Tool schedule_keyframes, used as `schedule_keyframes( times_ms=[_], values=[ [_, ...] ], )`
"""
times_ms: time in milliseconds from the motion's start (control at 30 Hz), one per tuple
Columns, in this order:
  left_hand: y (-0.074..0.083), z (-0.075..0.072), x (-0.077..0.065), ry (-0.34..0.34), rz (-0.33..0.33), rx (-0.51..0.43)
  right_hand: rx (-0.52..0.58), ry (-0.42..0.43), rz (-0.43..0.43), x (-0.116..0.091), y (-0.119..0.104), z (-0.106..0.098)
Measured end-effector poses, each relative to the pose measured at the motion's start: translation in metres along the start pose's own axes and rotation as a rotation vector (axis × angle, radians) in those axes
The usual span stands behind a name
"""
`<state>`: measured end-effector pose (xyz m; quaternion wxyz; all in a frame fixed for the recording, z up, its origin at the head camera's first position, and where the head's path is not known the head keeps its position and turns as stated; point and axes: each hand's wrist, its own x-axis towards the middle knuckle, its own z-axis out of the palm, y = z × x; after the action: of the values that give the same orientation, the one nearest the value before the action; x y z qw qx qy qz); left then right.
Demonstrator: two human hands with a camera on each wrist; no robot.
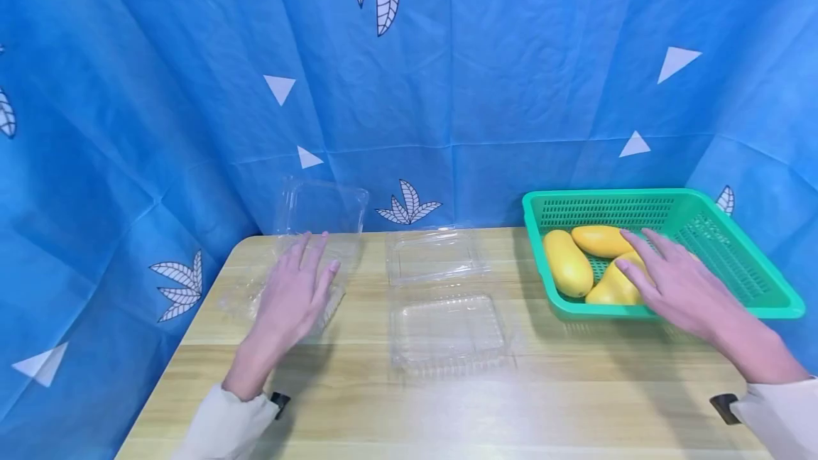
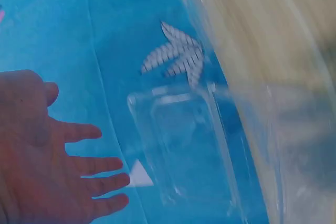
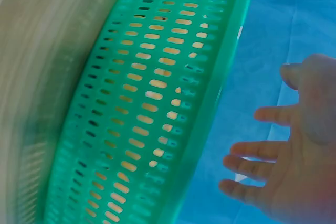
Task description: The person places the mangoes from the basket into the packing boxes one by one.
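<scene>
My left hand (image 1: 295, 294), fingers spread and holding nothing, is over a clear plastic clamshell box (image 1: 326, 208) at the table's left end. That box's lid stands up against the curtain, and the hand hides part of its base. Toward the right, my right hand (image 1: 680, 286) hovers above the front of a green basket (image 1: 748, 240), its fingers extended and holding nothing. Several yellow mangoes (image 1: 567, 265) lie in the basket; the hand covers part of them. A second clear clamshell box (image 1: 450, 332) lies opened flat between the two hands.
The wooden table (image 1: 358, 403) has its back edge along a blue curtain (image 1: 511, 55) printed with leaves and triangles. This curtain also runs down the left side. The basket's rim overhangs toward the right-hand curtain.
</scene>
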<state>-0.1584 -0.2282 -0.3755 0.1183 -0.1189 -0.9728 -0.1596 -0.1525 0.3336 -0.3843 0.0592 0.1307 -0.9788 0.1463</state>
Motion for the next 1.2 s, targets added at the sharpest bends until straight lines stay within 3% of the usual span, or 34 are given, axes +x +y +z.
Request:
schedule_keyframes(
  times_ms=[267, 533, 867, 1200],
  values=[
    [0.042, 0.025, -0.02, 0.004, 0.031, -0.102, 0.083, 0.017, -0.053, -0.002, 0.016, 0.003],
    [0.065, 0.053, -0.034, -0.091, -0.061, -0.101, 0.058, -0.083, -0.016, 0.007, 0.031, 0.002],
    [0.068, 0.084, -0.04, -0.165, -0.078, -0.046, 0.055, -0.259, 0.178, 0.018, 0.044, 0.002],
    [0.066, 0.1, -0.04, -0.202, -0.051, -0.042, 0.072, -0.428, 0.277, 0.031, 0.043, 0.003]
  ],
)
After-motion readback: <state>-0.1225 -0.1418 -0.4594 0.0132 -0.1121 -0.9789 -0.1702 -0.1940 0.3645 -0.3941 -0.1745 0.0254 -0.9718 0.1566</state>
